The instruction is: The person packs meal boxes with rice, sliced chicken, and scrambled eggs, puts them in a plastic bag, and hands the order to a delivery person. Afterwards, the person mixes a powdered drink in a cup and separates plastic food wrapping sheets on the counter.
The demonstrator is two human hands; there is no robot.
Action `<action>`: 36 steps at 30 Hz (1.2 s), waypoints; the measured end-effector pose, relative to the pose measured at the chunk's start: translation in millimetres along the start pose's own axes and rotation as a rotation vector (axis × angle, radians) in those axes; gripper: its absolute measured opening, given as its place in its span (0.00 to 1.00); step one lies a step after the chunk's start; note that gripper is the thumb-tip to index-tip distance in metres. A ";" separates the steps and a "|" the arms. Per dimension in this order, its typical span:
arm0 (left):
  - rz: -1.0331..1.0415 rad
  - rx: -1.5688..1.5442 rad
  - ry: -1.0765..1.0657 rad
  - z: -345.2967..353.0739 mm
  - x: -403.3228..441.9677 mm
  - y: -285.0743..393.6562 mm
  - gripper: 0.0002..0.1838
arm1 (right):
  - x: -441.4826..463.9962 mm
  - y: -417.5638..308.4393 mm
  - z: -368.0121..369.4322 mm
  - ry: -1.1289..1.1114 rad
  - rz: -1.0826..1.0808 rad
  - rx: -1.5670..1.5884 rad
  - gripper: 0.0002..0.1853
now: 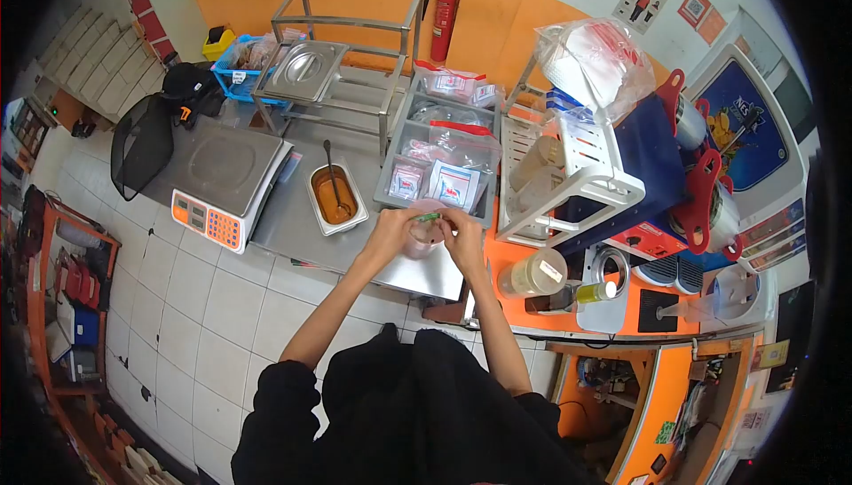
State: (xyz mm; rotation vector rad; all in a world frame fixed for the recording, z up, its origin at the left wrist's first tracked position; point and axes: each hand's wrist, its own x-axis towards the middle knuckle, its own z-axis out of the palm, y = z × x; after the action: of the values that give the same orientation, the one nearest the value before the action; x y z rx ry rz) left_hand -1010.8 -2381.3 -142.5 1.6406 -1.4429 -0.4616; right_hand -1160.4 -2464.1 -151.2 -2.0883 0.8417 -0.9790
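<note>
Both of my hands meet over the front edge of the steel table. My left hand [393,229] is closed, its fingertips at a small green strip [428,217]. On the other side, my right hand [461,238] pinches at the same spot. Below the fingers is a pinkish, see-through plastic bag or cup [424,242]; which one it is I cannot tell. Left of my hands stands a steel food pan [353,222] with brown sauce and a ladle [329,161] in it. Just behind them, a grey divided tray [384,185] holds plastic packets.
A digital scale [213,214] stands at left, near a steel rack [390,77] with a lidded pan [306,68]. At right are a white plastic rack [612,185], a clear jar [532,274] and a yellow-green bottle [593,293] on the orange counter [506,312].
</note>
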 end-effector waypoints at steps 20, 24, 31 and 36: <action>-0.222 -0.576 0.258 29.1 -3.0 -65.5 0.15 | -20.7 -33.7 -12.4 -0.246 -0.008 -0.082 0.08; -0.406 -0.903 0.449 16.8 -22.2 -40.9 0.18 | -14.8 -30.3 -4.9 -0.242 0.057 -0.048 0.07; -0.343 -0.475 0.299 66.2 -73.1 -110.1 0.22 | -0.2 -4.1 4.7 -0.174 0.004 -0.366 0.08; -0.135 -0.397 0.251 69.9 -50.8 -79.0 0.38 | 7.6 -20.6 -13.6 -0.397 0.005 -0.264 0.10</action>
State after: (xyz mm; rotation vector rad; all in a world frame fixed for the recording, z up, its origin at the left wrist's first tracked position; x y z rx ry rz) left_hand -1028.9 -2364.2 -256.9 1.4196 -0.9863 -0.5571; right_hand -1162.3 -2462.3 -125.6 -2.3922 0.7987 -0.4393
